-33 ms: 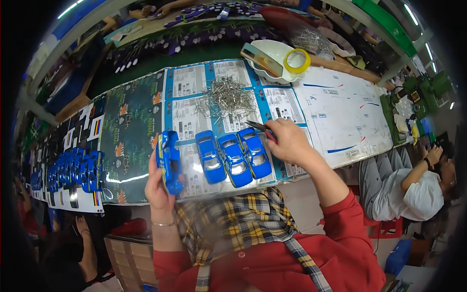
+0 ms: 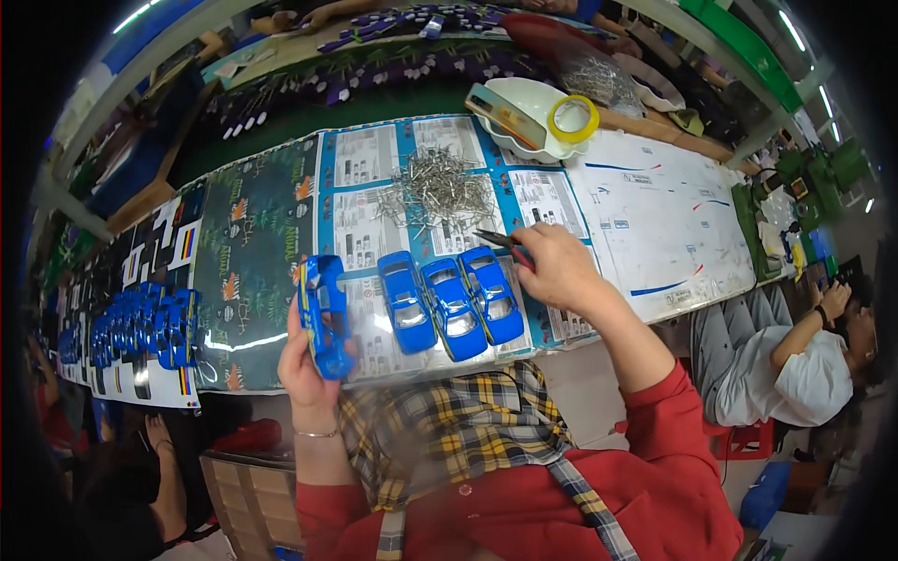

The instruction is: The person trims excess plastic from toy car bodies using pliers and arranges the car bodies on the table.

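Observation:
My left hand (image 2: 307, 369) grips a blue toy car body (image 2: 326, 313) at the table's near edge. The car body stands tilted on its side, its yellow-marked flank toward my palm. In my right hand (image 2: 561, 266) is a pair of pliers (image 2: 496, 237) with dark jaws and a reddish handle, pointing left. Three more blue car bodies lie side by side between my hands: a left one (image 2: 406, 304), a middle one (image 2: 455, 310) and a right one (image 2: 490, 294). Beyond them lies a heap of thin metal pins (image 2: 442, 187), just past the plier tips.
A white bowl (image 2: 524, 148) at the back holds a phone (image 2: 506, 114) and a yellow tape roll (image 2: 572, 118). Several blue car bodies (image 2: 145, 323) stand in a row at far left. Printed sheets (image 2: 655, 220) cover the tabletop. A person in white (image 2: 790, 369) sits at right.
My left hand and its car body have shifted very slightly toward me. My right hand with the pliers has barely moved.

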Demonstrator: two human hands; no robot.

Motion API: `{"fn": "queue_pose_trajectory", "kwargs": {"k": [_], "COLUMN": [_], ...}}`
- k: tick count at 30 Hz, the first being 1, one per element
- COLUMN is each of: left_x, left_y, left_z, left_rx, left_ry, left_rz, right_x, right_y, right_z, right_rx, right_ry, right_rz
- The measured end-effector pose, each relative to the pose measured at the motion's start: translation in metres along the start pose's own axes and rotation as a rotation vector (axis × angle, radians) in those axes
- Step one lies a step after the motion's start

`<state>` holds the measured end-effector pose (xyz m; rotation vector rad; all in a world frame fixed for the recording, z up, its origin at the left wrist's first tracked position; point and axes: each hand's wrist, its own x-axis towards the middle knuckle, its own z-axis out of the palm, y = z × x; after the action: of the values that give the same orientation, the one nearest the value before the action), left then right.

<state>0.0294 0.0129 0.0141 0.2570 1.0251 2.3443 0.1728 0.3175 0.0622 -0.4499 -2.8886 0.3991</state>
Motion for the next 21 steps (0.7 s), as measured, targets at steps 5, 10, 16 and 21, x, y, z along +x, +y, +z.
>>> {"fn": "queue_pose_trajectory", "kwargs": {"k": [5, 10, 16, 21], "left_x": [-0.006, -0.004, -0.005, -0.004], "left_y": [-0.030, -0.031, -0.022, -0.022], "left_z": [-0.034, -0.047, -0.029, -0.030], "left_rx": [-0.143, -0.077, -0.095, -0.071], "left_ry": [-0.029, -0.097, -0.149, -0.179], "left_rz": [0.039, -0.001, -0.002, 0.057], "right_x": [0.038, 0.069, 0.085, 0.074], "right_y": [-0.010, -0.031, -0.041, -0.033], "right_z": [0.002, 0.005, 0.013, 0.002], "right_rx": [-0.267, -0.447, -0.588, -0.460], "right_ry": [0.058, 0.016, -0.039, -0.178], "right_rz": [-0.293, -0.444, -0.527, -0.398]}}
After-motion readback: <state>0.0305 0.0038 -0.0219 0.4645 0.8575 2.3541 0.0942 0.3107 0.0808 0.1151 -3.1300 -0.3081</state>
